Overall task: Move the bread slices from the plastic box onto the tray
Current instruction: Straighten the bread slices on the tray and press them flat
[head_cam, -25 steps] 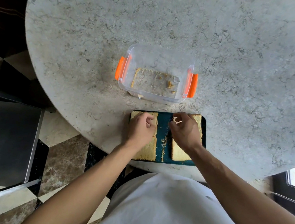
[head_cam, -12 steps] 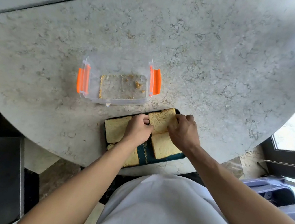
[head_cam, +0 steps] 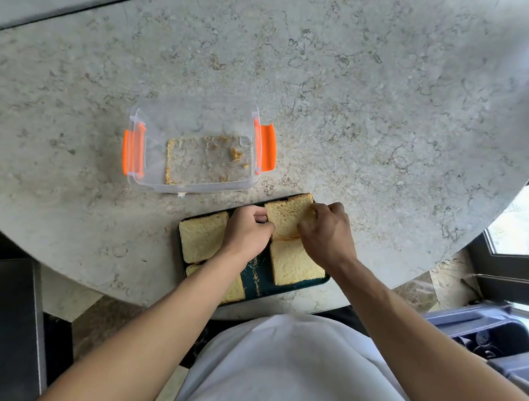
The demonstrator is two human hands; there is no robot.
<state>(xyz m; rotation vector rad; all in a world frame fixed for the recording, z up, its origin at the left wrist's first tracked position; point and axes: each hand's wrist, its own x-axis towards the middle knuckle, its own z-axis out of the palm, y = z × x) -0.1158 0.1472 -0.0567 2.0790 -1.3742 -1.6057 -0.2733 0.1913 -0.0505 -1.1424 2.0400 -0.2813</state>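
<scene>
Both hands are on the tray: the left hand (head_cam: 246, 232) is curled, with its fingertips on the left edge of the far right slice (head_cam: 286, 215), and the right hand (head_cam: 325, 231) has its fingers closed on the right edge of the same slice, so this slice is pinched between the two hands. The table (head_cam: 373, 96) is the biggest thing, round and of pale stone, and it fills most of the view. On it, at about 10 o'clock from the hands, stands the box (head_cam: 195, 148), clear plastic with one orange clip (head_cam: 267, 148) on its right side and one orange clip (head_cam: 133, 153) on its left side; inside I see only crumbs (head_cam: 235, 153) and a crumb mark on the bottom. The dark tray (head_cam: 254, 275) lies at the near edge of the table, just beside the box at its 5 o'clock. Four slices are on the tray: the held slice at 1 o'clock, a near right slice (head_cam: 295, 262) at 4 o'clock touching it, a far left slice (head_cam: 202, 235) at 10 o'clock, and a near left slice (head_cam: 233, 289) at 7 o'clock, partly hidden under the left forearm.
</scene>
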